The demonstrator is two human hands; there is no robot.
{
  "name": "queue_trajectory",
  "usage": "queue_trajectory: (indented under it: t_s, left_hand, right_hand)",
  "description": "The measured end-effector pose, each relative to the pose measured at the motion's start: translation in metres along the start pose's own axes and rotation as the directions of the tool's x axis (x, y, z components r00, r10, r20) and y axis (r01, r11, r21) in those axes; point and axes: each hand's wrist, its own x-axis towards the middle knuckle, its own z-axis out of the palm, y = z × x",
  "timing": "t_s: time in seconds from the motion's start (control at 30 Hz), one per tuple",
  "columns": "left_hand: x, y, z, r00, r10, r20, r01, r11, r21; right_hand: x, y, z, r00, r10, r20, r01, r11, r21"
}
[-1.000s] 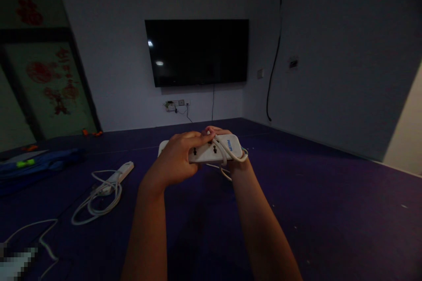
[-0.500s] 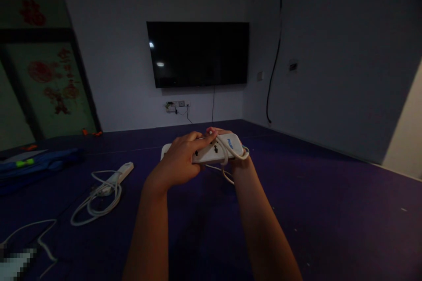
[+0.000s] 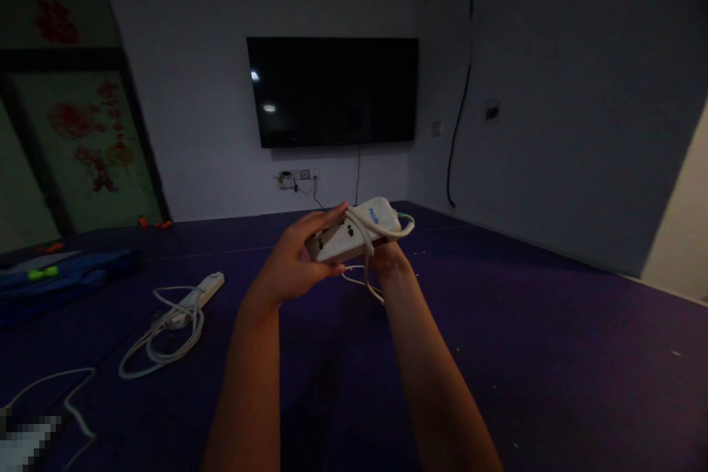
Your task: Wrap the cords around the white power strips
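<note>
A white power strip [image 3: 335,238] with blue PHILIPS lettering is held up in front of me, tilted so its right end is higher. My left hand [image 3: 293,254] wraps round its left part, fingers over the top and thumb along the near side. My right hand [image 3: 390,258] is beneath and behind the right part of the strip, where its fingers are hidden. A white cable [image 3: 406,227] leaves the strip's right end and loops back across its top. More of this cable hangs below, between my wrists.
Another white power strip [image 3: 210,291] lies on the purple floor [image 3: 553,354] at left, with its cord [image 3: 160,360] coiled. Blue cloth [image 3: 88,269] is farther left. A thin white cable [image 3: 80,417] runs at lower left. A television [image 3: 337,92] hangs ahead; a black cable [image 3: 460,125] hangs right.
The power strip has tilted, its right end rising and shifting slightly left. My right hand's fingertips have gone from the top of the strip out of sight behind it. My left thumb now shows.
</note>
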Motion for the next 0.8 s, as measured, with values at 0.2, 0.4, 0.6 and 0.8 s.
queue_trajectory:
  t_s: [0.2,0.4,0.6,0.8]
  left_hand:
    - [0.005,-0.006,0.002,0.946,-0.205,-0.250,0.111,0.933,-0.343]
    - [0.010,-0.022,0.000,0.834,-0.418,-0.359,0.216,0.847,-0.485]
    - [0.011,-0.033,-0.004,0.801,-0.397,-0.448,0.232,0.896,-0.379]
    - [0.012,-0.041,-0.007,0.803,-0.272,-0.530,0.228,0.962,-0.148]
  right_hand:
    - [0.000,-0.020,0.031,0.993,0.116,0.011,-0.116,0.993,-0.009]
    - [0.002,-0.019,0.045,0.998,0.022,-0.053,-0.038,0.947,-0.319]
    - [0.003,-0.014,0.039,0.987,-0.055,-0.149,-0.045,0.804,-0.593]
    - [-0.002,-0.017,0.038,0.987,0.016,-0.159,-0.109,0.795,-0.597]
